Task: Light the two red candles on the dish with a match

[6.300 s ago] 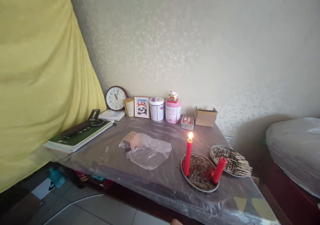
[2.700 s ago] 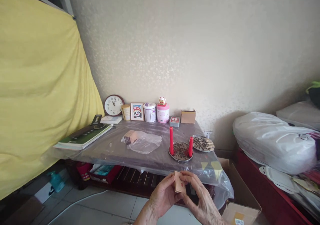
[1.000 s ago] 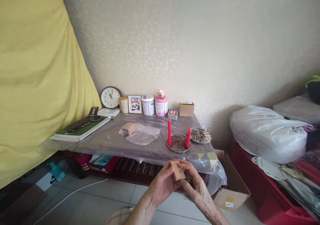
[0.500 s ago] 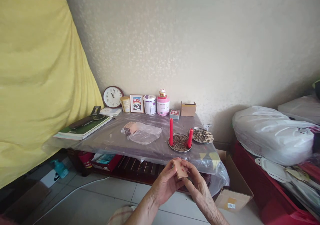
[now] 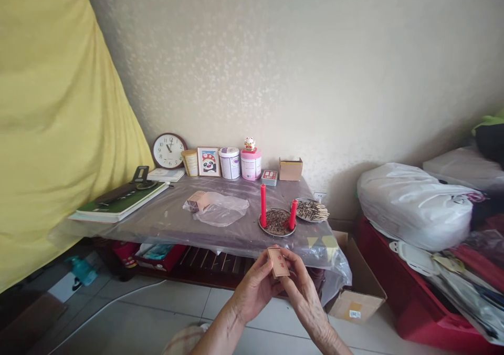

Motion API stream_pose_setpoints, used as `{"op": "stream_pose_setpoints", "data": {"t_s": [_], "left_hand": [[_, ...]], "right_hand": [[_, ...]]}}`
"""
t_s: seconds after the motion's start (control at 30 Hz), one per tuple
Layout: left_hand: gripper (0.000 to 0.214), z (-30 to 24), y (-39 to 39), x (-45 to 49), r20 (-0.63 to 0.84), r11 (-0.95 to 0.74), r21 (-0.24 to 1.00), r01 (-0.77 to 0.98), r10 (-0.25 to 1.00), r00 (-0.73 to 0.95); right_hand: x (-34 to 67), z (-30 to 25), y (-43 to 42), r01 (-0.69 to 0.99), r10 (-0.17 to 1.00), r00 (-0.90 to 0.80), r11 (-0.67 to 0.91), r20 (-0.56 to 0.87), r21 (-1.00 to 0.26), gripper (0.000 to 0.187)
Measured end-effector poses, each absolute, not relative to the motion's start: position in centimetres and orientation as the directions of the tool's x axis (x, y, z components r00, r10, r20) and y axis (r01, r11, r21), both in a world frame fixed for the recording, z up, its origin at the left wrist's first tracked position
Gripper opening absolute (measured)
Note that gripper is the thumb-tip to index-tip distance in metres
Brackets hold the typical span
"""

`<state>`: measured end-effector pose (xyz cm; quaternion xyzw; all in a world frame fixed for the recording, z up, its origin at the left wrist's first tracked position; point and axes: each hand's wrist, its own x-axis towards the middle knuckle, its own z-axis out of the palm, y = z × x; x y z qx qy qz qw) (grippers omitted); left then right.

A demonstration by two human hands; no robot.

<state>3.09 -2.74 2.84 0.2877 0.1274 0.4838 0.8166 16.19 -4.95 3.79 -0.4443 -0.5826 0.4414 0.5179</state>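
A small tan matchbox (image 5: 279,263) with red characters on its face is held between both hands, just in front of the table's near edge. My left hand (image 5: 255,289) grips its left side, the thumb lying along the edge. On the other side, the fingers of my right hand (image 5: 301,286) close on the right edge and lower end. Beyond the hands, two red candles, a taller one (image 5: 263,207) and a shorter one (image 5: 293,215), stand upright on a round metal plate (image 5: 275,235). Behind it, a second plate (image 5: 301,218) bears a pile of matchsticks (image 5: 321,212).
Plastic sheeting covers the low table (image 5: 232,237). A clear bag (image 5: 224,210) with a small brown pack (image 5: 199,201) lies mid-table. Along the wall stand a clock (image 5: 169,151), tins (image 5: 229,164) and an open carton (image 5: 290,170). A cardboard box (image 5: 356,305) sits on the floor at right.
The whole view has shifted, so the table and its objects appear slightly further left. Both hands still hold the matchbox, whose printed face is now turned more toward me.
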Motion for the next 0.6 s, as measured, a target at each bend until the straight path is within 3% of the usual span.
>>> {"op": "stream_pose_setpoints", "data": {"t_s": [0.27,0.6], "left_hand": [[0.029,2.6,-2.7,2.9,0.060,0.384,0.547,-0.744,0.869,0.492],[0.032,2.7,-2.8,3.1,0.054,0.394,0.536,-0.746,0.866,0.497]], "right_hand": [[16.8,4.7,-4.8,0.026,0.961,-0.178,0.221,0.213,-0.975,0.038],[16.2,3.3,-4.9,-0.071,0.968,-0.128,0.208,0.216,-0.976,0.037]]}}
